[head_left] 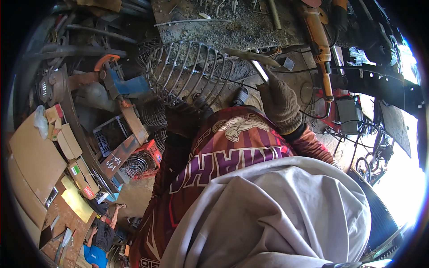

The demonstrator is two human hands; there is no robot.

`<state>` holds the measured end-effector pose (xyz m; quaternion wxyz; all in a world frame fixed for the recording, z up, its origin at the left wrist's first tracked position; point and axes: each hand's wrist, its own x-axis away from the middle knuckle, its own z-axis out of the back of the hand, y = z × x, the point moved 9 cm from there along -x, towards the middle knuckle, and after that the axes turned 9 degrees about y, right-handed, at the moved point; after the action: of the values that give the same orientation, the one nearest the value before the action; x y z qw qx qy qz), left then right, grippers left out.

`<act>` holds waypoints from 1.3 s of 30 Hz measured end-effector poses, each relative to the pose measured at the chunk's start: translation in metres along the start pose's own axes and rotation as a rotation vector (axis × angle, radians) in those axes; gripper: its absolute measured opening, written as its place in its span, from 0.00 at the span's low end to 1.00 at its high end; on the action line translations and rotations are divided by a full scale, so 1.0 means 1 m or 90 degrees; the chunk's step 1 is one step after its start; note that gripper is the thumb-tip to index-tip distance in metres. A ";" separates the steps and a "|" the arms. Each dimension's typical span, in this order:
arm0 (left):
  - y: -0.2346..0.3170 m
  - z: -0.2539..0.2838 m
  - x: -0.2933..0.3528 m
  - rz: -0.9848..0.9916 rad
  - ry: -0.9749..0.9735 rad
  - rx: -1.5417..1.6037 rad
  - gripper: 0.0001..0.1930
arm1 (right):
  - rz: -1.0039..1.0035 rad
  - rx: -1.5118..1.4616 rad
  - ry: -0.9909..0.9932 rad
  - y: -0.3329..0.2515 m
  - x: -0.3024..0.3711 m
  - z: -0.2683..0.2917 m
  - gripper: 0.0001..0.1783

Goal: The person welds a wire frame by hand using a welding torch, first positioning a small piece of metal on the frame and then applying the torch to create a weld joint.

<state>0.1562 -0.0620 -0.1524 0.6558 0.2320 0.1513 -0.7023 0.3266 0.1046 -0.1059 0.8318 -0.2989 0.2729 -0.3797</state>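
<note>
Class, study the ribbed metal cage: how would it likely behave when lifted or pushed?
The ribbed metal cage would probably stay stiff, since it appears to be joined metal throughout. Its wide gaps suggest it is light for its bulk. Its curved outline may let it rock when pushed.

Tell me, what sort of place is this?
Probably a metalworking shop: a cage of bent metal rods, an orange grinder-like power tool, and metal rings in a red crate all suggest it.
</note>
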 end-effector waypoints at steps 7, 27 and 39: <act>-0.004 -0.016 0.022 0.032 -0.072 -0.070 0.06 | 0.005 0.009 0.044 0.012 0.007 0.003 0.14; -0.001 -0.021 0.026 0.064 0.033 0.011 0.11 | -0.021 0.011 0.035 0.025 0.020 0.000 0.17; -0.084 -0.021 0.049 1.041 0.494 1.356 0.22 | -0.450 -0.305 -0.045 0.081 -0.046 0.008 0.14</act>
<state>0.0745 -0.0845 -0.2038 0.3023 0.8116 -0.4553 0.2067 0.3441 0.1863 -0.1468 0.5664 -0.5717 0.2050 -0.5571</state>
